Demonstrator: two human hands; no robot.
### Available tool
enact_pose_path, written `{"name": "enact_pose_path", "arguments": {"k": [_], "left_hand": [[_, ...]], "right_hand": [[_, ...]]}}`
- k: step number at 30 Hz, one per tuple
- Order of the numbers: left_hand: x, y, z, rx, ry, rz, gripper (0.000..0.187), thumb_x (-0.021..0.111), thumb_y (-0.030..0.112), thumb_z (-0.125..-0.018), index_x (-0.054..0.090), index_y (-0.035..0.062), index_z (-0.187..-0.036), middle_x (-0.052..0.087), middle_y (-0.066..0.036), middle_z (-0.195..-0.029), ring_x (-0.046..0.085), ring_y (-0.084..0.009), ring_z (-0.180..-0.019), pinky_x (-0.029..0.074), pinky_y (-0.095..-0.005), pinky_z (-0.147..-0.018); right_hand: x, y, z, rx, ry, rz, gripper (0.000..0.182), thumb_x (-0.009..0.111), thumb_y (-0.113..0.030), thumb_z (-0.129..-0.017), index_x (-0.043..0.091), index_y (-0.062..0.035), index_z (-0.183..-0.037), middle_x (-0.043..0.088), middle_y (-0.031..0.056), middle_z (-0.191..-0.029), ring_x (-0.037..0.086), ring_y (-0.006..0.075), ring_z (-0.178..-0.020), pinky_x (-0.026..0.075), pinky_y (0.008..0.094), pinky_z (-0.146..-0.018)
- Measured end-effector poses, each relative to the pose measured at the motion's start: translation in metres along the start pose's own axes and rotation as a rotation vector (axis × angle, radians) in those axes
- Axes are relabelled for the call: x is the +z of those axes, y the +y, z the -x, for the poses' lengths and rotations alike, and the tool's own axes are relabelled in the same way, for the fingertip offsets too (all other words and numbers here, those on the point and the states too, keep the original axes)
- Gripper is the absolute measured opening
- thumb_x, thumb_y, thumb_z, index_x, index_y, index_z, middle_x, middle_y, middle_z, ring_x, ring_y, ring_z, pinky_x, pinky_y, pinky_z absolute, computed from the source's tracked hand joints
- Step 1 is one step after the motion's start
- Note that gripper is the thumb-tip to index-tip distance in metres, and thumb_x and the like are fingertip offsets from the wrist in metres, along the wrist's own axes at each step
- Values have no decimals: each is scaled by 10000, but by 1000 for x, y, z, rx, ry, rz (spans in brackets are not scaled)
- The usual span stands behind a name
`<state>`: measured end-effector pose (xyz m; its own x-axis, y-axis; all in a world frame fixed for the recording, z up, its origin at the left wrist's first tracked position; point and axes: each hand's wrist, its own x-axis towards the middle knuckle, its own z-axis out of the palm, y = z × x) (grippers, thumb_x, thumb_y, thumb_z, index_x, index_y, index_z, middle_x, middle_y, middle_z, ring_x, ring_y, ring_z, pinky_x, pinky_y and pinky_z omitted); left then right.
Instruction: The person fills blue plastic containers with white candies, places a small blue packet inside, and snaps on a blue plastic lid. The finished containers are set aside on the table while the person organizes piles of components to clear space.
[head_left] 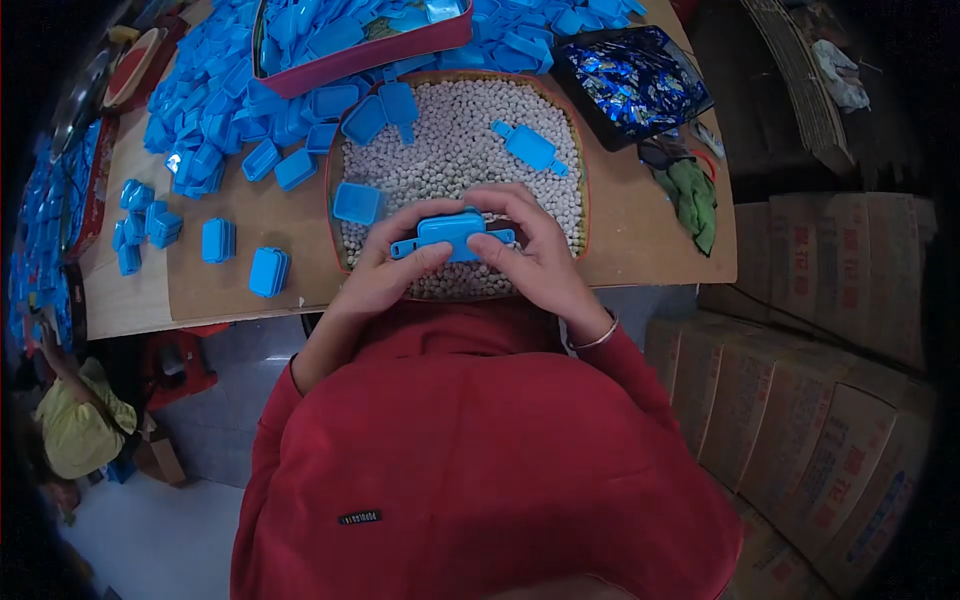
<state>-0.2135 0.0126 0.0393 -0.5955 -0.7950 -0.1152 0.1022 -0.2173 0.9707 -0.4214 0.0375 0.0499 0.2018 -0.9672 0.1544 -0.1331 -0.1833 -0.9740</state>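
A small blue plastic box (450, 232) with a tab at each end is held over the tray, in front of my chest. My left hand (395, 245) is closed on its left end, thumb pressed on the near side. Gripping the right end is my right hand (535, 245), its thumb also on the front. Below them lies a red-rimmed tray (586, 180) of small whitish balls (455, 120). On the balls rest a blue tabbed lid (530, 148), a second tabbed lid (398, 103) and an open blue box (357, 203).
Loose blue boxes and lids heap on the table (300, 285) behind a pink-sided bin (370, 55). Closed blue boxes (268, 272) stand at left. At right are a black tray of shiny blue pieces (635, 85), a green cloth (690, 200) and cartons (800, 420). Another person (85, 420) is at far left.
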Motion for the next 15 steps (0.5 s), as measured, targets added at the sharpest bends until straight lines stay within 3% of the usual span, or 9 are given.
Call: {"name": "enact_pose_path", "arguments": {"k": [4, 7, 10, 15], "left_hand": [[4, 0, 1, 35, -23, 27, 410, 585, 139, -924, 508, 49, -1317, 547, -62, -1242, 512, -146, -1131, 414, -291, -945], [-1, -8, -2, 178, -66, -131, 426, 574, 121, -925, 489, 49, -1336, 518, -81, -1290, 489, -170, -1185, 388, -312, -989], [0, -4, 2, 114, -44, -91, 461, 589, 130, -919, 463, 50, -1355, 504, -83, -1306, 485, -179, -1196, 390, -318, -993], [9, -7, 5, 181, 88, -106, 490, 608, 140, -909, 447, 40, -1361, 510, -84, -1292, 486, -178, -1193, 396, -320, -989]], "right_hand": [[-3, -2, 2, 361, -29, -295, 364, 695, -91, -842, 588, 20, -1172, 569, 90, -1115, 594, 195, -1013, 508, 324, -840], [1, 7, 4, 260, 2, -288, 345, 701, -84, -841, 594, 25, -1151, 573, 78, -1098, 611, 179, -964, 523, 301, -808], [2, 9, 2, 194, 1, -336, 340, 708, -77, -830, 599, 21, -1136, 573, 71, -1080, 603, 179, -980, 524, 297, -809], [0, 10, -3, 194, -45, -288, 342, 722, -77, -813, 601, 1, -1123, 553, 60, -1082, 588, 171, -987, 523, 289, -804]]}}
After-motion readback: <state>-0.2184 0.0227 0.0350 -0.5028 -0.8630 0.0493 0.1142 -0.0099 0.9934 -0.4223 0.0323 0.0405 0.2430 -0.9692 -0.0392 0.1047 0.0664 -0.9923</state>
